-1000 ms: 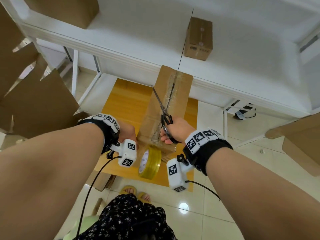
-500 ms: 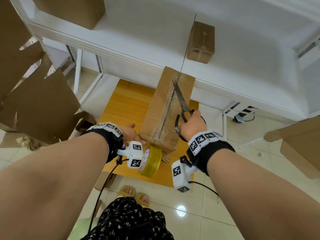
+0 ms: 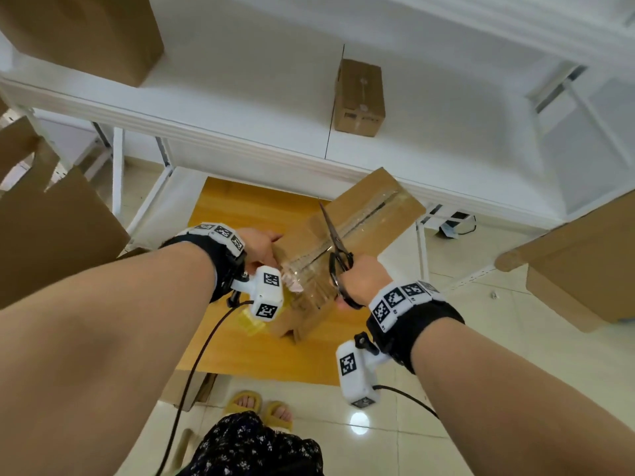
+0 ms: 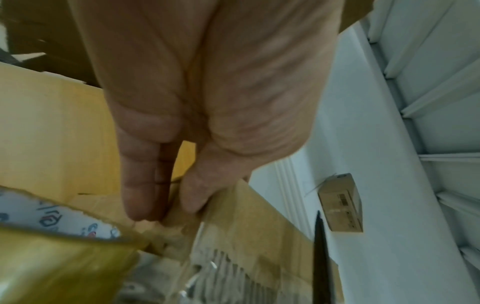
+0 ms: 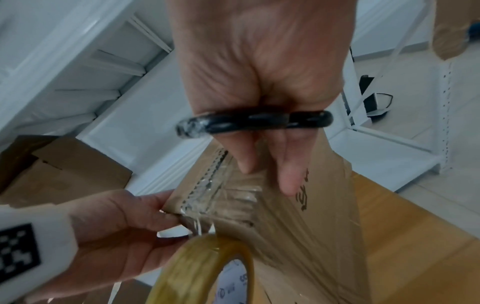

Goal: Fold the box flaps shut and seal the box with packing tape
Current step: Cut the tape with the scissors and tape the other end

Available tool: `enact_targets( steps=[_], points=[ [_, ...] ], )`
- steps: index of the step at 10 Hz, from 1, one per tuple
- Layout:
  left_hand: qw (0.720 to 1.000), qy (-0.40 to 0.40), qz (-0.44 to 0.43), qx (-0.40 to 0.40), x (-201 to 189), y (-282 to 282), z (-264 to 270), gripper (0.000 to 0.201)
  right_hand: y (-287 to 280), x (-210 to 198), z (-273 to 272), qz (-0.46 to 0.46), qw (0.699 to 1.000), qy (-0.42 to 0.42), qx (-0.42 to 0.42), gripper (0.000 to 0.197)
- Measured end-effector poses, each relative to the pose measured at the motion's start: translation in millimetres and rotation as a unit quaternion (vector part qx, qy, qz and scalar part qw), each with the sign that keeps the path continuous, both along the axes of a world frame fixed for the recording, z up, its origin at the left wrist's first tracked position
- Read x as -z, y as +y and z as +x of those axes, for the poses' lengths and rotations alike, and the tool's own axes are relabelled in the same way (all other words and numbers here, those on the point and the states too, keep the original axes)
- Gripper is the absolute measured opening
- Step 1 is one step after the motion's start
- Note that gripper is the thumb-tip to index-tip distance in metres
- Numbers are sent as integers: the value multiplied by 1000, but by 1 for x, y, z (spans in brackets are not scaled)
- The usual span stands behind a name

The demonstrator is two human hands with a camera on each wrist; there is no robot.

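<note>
1. Shelf [image 3: 281, 97]: white, carrying a small carton [image 3: 359, 97] with an unreadable label.
2. Tabletop [image 3: 240, 214]: yellow wood, under the box.
3. Box [image 3: 371, 214]: long cardboard box, flaps folded shut, clear tape along the top seam and down the near end. Dark printing on its side shows only in the right wrist view and is not legible.
4. Left hand [image 3: 263, 247]: thumb and fingers pinch the box's near top corner.
5. Right hand [image 3: 364, 280]: fingers curled through the black loops of the scissors [image 3: 335, 238], blade pointing away over the seam; two fingertips touch the taped end.
6. Tape [image 5: 207, 267]: yellowish roll hanging just below the box's near end, joined to it by a clear strip. Its white core carries blue printing, unreadable. The head view hides most of the roll behind the left wrist camera.
</note>
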State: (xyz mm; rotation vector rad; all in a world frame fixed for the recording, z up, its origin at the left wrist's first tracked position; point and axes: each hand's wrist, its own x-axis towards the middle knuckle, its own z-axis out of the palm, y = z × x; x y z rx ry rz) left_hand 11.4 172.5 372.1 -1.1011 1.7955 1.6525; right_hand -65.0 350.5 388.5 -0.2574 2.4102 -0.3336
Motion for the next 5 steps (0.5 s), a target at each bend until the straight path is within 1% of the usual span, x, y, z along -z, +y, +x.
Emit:
enact_targets(
  steps=[1, 2, 3, 4, 5],
  points=[
    [997, 47, 33, -55, 22, -10, -19, 56, -7, 21, -11, -49, 997, -13, 63, 11],
    [996, 56, -66, -37, 14, -12, -23, 26, -13, 24, -12, -40, 998, 11, 53, 17],
    [956, -47, -243, 157, -1, -10, -22, 19, -18, 12, -13, -28, 997, 0, 71, 25],
    [914, -66, -296, 271, 5, -10, -22, 40, -23, 5, -17, -81, 994, 36, 59, 11],
    [922, -66, -275, 264, 15, -13, -21, 46, -32, 6, -18, -121, 990, 77, 10, 7]
  ],
)
